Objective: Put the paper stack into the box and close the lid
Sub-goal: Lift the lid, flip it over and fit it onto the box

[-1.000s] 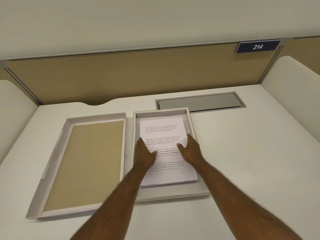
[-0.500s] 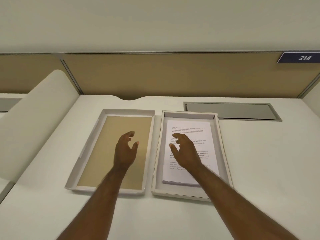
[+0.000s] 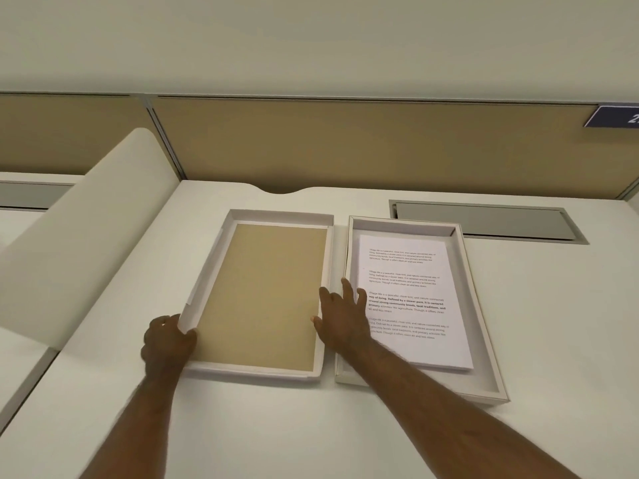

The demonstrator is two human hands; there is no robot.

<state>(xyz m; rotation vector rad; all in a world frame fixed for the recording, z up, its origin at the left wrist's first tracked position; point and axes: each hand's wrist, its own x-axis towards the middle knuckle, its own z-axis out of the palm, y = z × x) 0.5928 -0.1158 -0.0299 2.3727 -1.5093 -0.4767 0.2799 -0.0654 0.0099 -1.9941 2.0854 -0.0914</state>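
The white box [image 3: 401, 225] lies open on the desk at the right, with the printed paper stack [image 3: 411, 271] lying flat inside it. Its lid [image 3: 266, 295], upside down with a tan inside, lies just to the left of the box. My left hand [image 3: 169, 340] is closed around the lid's near-left wall. At the lid's right wall is my right hand [image 3: 342, 316], its thumb on the lid's side and its fingers spread over the gap towards the box. Its fingertips point forward, not curled around the wall.
The white desk [image 3: 345, 426] is bounded by a tan partition [image 3: 345, 143] at the back and a curved white divider [image 3: 86, 236] on the left. A grey cable hatch [image 3: 484, 223] is set into the desk behind the box. A blue number sign [image 3: 615, 117] hangs at the top right.
Both hands left the paper stack and moved left to the lid. My left hand took hold of its left wall; my right hand reached its right wall. The view shifted left.
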